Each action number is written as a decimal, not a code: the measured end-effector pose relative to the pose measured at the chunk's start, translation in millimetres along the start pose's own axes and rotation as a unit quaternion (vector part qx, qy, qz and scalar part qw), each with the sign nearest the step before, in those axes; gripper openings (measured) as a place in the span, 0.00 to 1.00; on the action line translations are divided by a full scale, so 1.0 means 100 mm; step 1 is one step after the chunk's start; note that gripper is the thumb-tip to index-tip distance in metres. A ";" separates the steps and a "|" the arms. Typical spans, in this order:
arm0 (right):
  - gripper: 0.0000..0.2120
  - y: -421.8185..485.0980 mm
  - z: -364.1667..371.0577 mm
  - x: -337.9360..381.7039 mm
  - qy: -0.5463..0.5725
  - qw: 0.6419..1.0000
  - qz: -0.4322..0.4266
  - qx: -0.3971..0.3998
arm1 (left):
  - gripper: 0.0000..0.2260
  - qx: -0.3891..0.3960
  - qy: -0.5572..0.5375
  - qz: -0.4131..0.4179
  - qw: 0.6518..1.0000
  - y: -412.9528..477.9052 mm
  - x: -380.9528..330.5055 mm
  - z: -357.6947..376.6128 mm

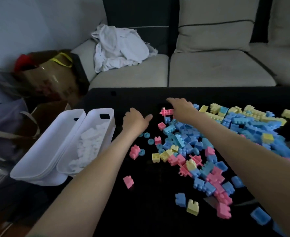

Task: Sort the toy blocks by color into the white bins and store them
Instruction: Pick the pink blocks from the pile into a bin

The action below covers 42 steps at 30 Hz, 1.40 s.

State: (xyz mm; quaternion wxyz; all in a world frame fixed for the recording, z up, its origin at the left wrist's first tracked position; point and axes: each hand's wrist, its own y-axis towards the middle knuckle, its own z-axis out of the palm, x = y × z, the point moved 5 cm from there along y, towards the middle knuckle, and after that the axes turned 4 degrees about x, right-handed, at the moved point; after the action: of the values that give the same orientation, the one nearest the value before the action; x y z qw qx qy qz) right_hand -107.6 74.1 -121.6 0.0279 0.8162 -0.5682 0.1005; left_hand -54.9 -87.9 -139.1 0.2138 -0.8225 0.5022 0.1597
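Note:
Pink, blue and yellow toy blocks (pixel 200 151) lie heaped over the right half of the black table (pixel 140 211). Two white bins stand side by side at the table's left edge. The left bin (pixel 43 151) looks empty, and the right bin (pixel 113 127) holds white blocks (pixel 87 146). My left hand (pixel 134 120) hovers palm down between the bins and the heap, thumb spread, nothing visible in it. My right hand (pixel 182 108) reaches over the far end of the heap and pinches a pink cross-shaped piece (pixel 166 111) at its thumb side.
A grey sofa (pixel 209 69) with a crumpled white cloth (pixel 120 48) stands behind the table. A cardboard box (pixel 55 77) and bags fill the floor to the left. Loose pink blocks (pixel 128 181) and blue discs (pixel 146 135) lie near my left forearm.

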 end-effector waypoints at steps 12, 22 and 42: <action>0.18 -0.15 0.00 -0.21 0.031 0.999 0.038 -0.006 | 0.16 0.096 0.074 -0.002 0.993 -0.03 -0.25 0.29; 0.12 -0.97 -0.39 -0.61 0.322 0.937 0.083 -0.108 | 0.23 0.014 -0.139 0.078 0.987 -0.72 -0.71 -0.04; 0.14 -3.97 -0.94 -3.14 0.177 0.886 0.392 -0.176 | 0.14 0.185 -0.140 0.411 0.882 -3.61 -3.04 1.63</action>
State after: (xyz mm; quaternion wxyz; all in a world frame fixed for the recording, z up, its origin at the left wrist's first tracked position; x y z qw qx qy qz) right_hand 145.3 518.2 -64.0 0.2300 0.4775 -0.8356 0.1443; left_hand 125.3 371.9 -64.7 0.3455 -0.4570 0.7802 0.2511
